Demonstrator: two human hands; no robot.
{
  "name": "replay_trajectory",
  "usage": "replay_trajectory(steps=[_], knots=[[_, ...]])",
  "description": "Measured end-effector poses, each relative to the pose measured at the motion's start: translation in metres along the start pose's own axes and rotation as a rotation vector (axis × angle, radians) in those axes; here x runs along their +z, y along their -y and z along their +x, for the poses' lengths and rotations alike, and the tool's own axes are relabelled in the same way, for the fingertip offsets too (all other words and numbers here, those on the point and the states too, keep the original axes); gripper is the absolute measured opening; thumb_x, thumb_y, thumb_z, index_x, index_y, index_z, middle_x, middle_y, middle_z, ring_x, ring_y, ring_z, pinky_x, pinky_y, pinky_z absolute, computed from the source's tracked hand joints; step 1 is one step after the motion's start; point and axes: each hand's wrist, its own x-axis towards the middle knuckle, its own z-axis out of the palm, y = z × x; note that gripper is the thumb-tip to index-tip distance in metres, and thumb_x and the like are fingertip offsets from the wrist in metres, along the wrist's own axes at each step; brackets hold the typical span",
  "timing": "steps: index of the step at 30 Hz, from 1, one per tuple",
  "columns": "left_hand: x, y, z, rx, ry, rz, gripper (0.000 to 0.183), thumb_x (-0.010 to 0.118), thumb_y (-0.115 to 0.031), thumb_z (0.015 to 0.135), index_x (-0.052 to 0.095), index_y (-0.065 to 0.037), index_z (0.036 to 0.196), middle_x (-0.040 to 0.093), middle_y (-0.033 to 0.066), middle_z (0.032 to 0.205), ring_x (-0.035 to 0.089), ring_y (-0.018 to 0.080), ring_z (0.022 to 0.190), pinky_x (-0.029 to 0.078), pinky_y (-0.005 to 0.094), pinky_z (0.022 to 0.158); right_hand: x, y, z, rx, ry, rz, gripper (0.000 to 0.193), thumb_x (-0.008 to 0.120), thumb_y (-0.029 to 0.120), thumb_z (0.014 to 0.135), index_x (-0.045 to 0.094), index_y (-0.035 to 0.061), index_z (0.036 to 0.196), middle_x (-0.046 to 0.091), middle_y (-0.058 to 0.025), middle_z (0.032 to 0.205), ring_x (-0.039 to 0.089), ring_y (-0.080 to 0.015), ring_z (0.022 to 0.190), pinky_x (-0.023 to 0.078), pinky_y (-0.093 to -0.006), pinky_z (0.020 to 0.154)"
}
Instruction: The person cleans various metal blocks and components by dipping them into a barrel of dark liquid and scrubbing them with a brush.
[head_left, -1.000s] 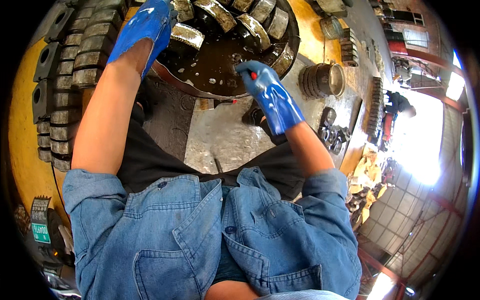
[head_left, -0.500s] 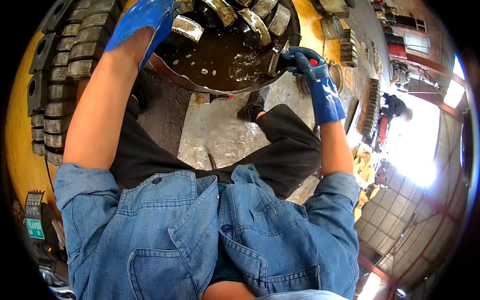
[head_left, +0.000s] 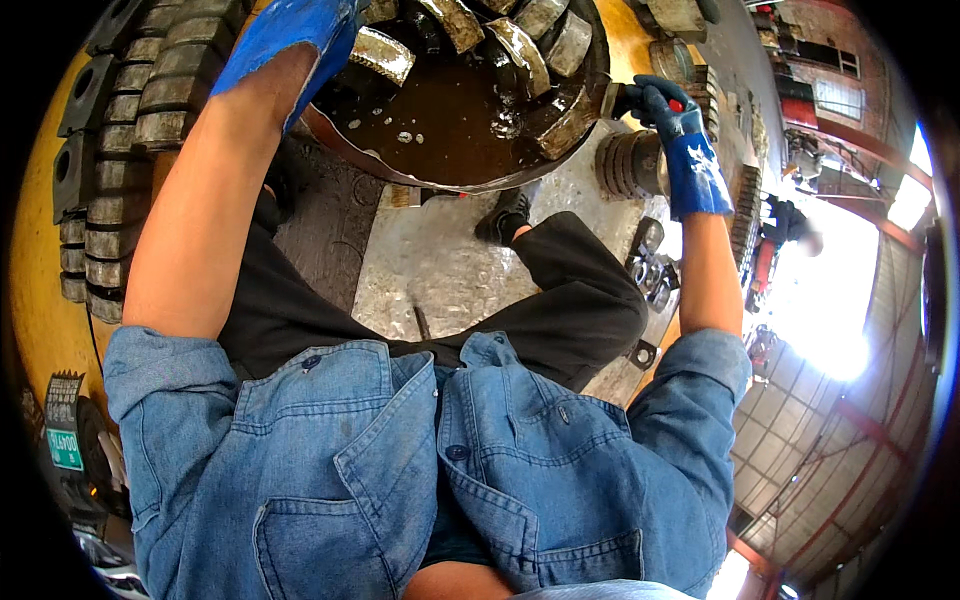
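Note:
A round basin (head_left: 345, 157) of dark, oily liquid stands in front of me, with several wet curved metal shells (head_left: 520, 55) in it. My right hand (head_left: 668, 108), in a blue rubber glove, is closed around the dark handle of a brush (head_left: 611, 99). The brush head points left at the basin's right rim, close to a curved shell (head_left: 566, 124) lying just inside. My left hand (head_left: 300, 45), also blue-gloved, reaches over the basin's left side near a ribbed shell (head_left: 382, 55). Its fingers are mostly hidden at the top edge, so its grip does not show.
Stacked metal blocks (head_left: 110, 205) line the left side. Another brush (head_left: 405, 196) lies on the floor below the basin, near my shoe (head_left: 503, 222). Beside the right glove stands a ribbed round stack (head_left: 625, 163), with small metal parts (head_left: 652, 270) nearer me.
My right hand has moved right and slightly away with the brush, from over the liquid to the rim. The shell by the right rim now shows more fully. My left hand has barely moved.

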Motion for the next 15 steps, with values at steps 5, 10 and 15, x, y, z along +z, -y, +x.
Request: replay_trajectory(steps=[5, 10, 15], knots=[[-0.004, -0.001, 0.0, 0.021, 0.009, 0.016, 0.029, 0.05, -0.015, 0.107, 0.064, -0.006, 0.131, 0.072, 0.0031, 0.113, 0.068, 0.0127, 0.097, 0.053, 0.0243, 0.08, 0.026, -0.002, -0.011, 0.002, -0.072, 0.09, 0.022, 0.066, 0.02, 0.103, 0.076, 0.0072, 0.117, 0.079, -0.007, 0.097, 0.071, -0.0126, 0.074, 0.056, -0.0259, 0.063], [-0.004, -0.001, 0.0, 0.047, 0.032, 0.034, 0.028, 0.051, -0.014, 0.107, 0.065, -0.005, 0.129, 0.072, 0.0029, 0.111, 0.068, 0.0124, 0.095, 0.053, 0.0241, 0.078, 0.077, -0.022, -0.057, -0.014, -0.249, 0.14, 0.018, 0.063, 0.012, 0.102, 0.075, 0.0039, 0.112, 0.078, -0.0094, 0.098, 0.074, -0.0147, 0.081, 0.06, -0.0282, 0.071], [-0.005, 0.002, 0.003, 0.087, 0.049, 0.079, 0.027, 0.052, -0.013, 0.106, 0.066, -0.004, 0.127, 0.073, 0.0026, 0.109, 0.069, 0.012, 0.092, 0.054, 0.0239, 0.076, 0.118, 0.003, -0.101, -0.096, -0.212, 0.059, 0.016, 0.062, 0.004, 0.1, 0.075, 0.0006, 0.109, 0.078, -0.0092, 0.1, 0.074, -0.0159, 0.091, 0.059, -0.0288, 0.083]])
